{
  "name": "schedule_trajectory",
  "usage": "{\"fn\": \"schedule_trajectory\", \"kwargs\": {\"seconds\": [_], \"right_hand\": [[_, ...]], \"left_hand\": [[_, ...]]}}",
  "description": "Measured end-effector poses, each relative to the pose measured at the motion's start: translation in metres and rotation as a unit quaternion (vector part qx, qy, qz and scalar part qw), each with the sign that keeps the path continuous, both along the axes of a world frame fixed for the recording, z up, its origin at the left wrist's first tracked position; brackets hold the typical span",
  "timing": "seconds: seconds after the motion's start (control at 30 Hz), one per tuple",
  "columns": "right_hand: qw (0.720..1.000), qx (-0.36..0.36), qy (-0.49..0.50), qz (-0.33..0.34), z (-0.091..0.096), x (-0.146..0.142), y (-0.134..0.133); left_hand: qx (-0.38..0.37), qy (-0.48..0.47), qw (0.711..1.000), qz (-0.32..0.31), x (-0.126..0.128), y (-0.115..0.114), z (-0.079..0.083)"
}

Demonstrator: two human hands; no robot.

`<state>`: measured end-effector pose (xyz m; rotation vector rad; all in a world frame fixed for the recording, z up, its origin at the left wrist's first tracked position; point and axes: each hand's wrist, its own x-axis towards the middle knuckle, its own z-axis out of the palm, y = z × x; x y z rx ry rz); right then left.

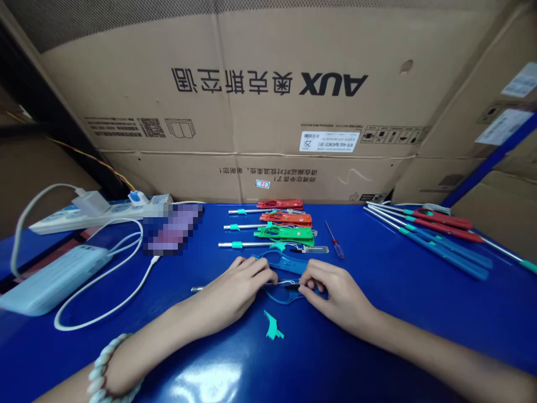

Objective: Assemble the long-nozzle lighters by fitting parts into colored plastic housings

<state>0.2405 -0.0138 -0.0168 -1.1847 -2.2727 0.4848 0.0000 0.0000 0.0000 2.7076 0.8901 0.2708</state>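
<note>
My left hand point(235, 291) and my right hand point(331, 294) meet over a blue plastic handle piece point(282, 267) with a thin metal rod point(197, 289) that sticks out to the left. Both hands have their fingers curled and pinched on this blue tool. A small teal plastic clip point(273, 327) lies loose on the table just in front of the hands. Behind the hands lie three similar tools in a row: a green one point(285, 233), an orange one point(287, 218) and a red one point(280, 204).
A small red-handled screwdriver point(335, 242) lies right of the row. Several long red and blue rod tools point(436, 238) lie at the right. At the left are a power strip point(100, 212), a pale power bank point(50, 277) and a white cable point(104, 274). Cardboard boxes point(268, 101) wall the back.
</note>
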Motion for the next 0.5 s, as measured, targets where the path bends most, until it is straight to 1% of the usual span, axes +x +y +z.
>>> {"fn": "schedule_trajectory", "kwargs": {"seconds": [0.17,0.5], "right_hand": [[1.000,0.000,0.009,-0.004,-0.0027,0.0005,0.0000],[1.000,0.008,0.018,-0.006,-0.0042,0.0006,0.0003]], "left_hand": [[0.013,0.005,1.000,-0.007,0.0001,-0.0013,0.0003],[0.016,0.009,1.000,-0.009,0.0000,-0.0003,0.0000]]}}
